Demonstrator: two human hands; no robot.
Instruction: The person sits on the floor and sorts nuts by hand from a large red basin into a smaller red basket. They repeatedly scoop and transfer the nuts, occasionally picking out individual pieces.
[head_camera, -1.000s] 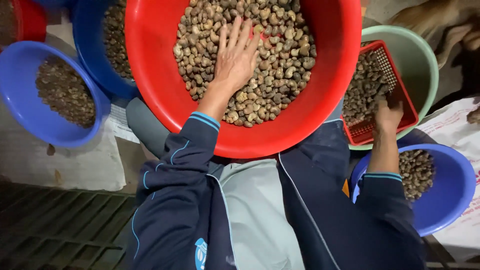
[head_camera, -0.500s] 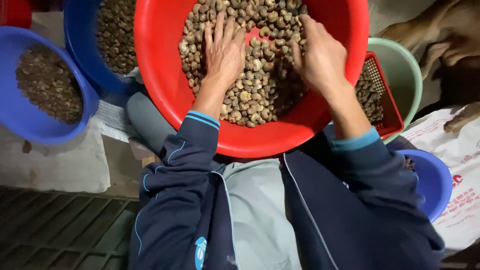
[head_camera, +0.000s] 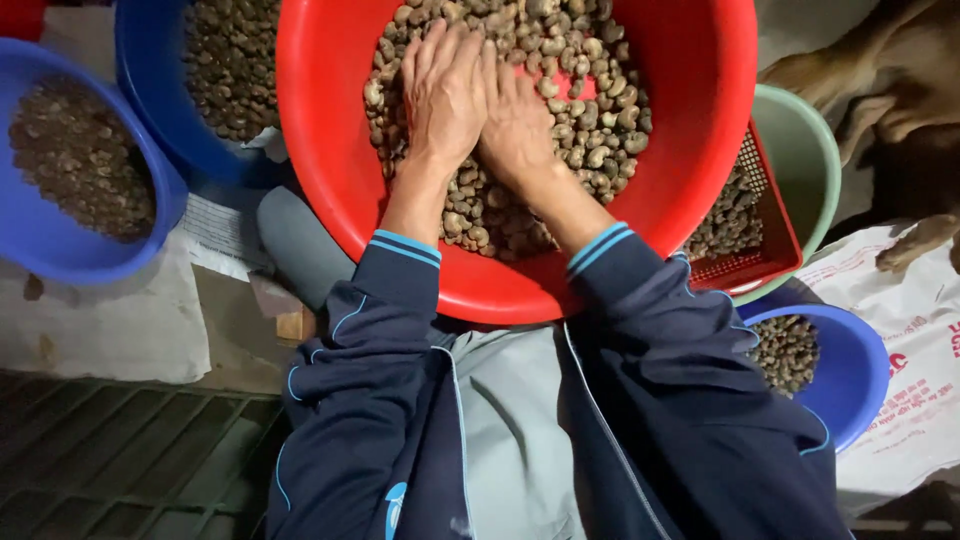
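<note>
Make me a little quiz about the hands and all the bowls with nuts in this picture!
1. True or false: both hands lie palm down on the nuts in the red basin.
2. Which hand is partly on top of the other? A) left hand B) right hand
3. Fill in: the red mesh basket sits inside a pale ____ bowl.

Key: 1 true. 2 A, the left hand overlaps the right. 3 green.
</note>
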